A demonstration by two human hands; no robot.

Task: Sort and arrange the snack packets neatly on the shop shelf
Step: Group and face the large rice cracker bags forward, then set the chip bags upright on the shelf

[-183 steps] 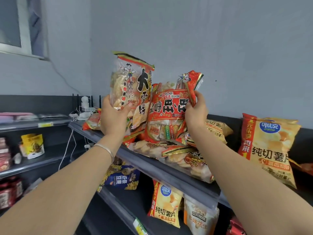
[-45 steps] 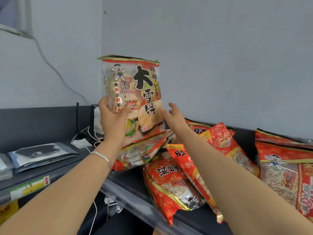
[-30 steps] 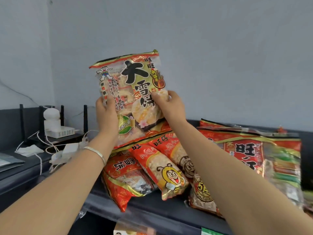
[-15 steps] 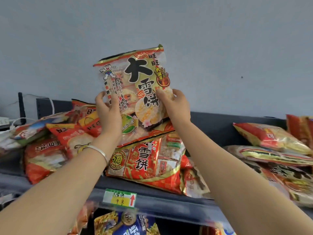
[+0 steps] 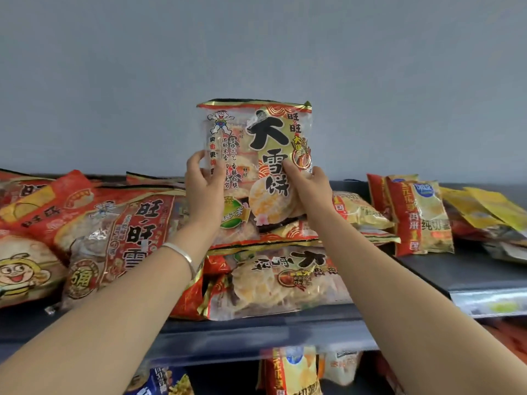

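A big clear-and-gold rice cracker packet [image 5: 256, 143] with large black characters stands upright above the top shelf [image 5: 470, 275]. My left hand [image 5: 204, 192] grips its left side and my right hand [image 5: 309, 189] grips its right side. Its bottom edge rests on a flat-lying packet of the same kind [image 5: 279, 280]. Red rice cracker packets [image 5: 119, 232] lie in a loose pile to the left. A red and yellow potato chip packet [image 5: 419, 215] stands at the right, by yellow packets [image 5: 484, 209].
A grey wall [image 5: 256, 52] rises right behind the shelf. A packet with a cartoon bee [image 5: 22, 275] lies at the far left. Below the shelf edge, more chip packets [image 5: 293, 372] stand on a lower shelf. Bare dark shelf surface shows at the right front.
The view has swung right along the shelf. My hands carried the big packet right and brought it from tilted to upright, over a flat matching packet.
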